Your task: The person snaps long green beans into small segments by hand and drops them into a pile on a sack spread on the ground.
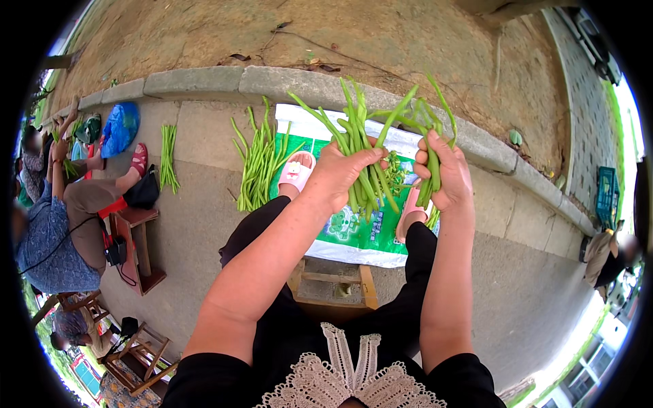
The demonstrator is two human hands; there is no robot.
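Observation:
My left hand (339,176) is closed around a loose bunch of green stalks (357,127), probably garlic scapes or long beans, whose ends stick out above and below the fist. In my right hand (449,173) a smaller group of the same stalks (432,163) is held between thumb and fingers, close beside the first bunch. Below both hands a green and white printed plastic sack (352,245) is spread on the ground. Small leafy trimmings (395,173) lie on it, partly hidden by my hands. Left of my pink slipper (297,171) rests a larger pile of stalks (257,168).
Another stalk bundle (168,158) lies farther left, near a red-brown wooden stool (137,219) and a seated person (61,229). A stone kerb (194,82) runs beyond the sack. A wooden stool (331,278) is beneath me. A green crate (607,196) stands far right.

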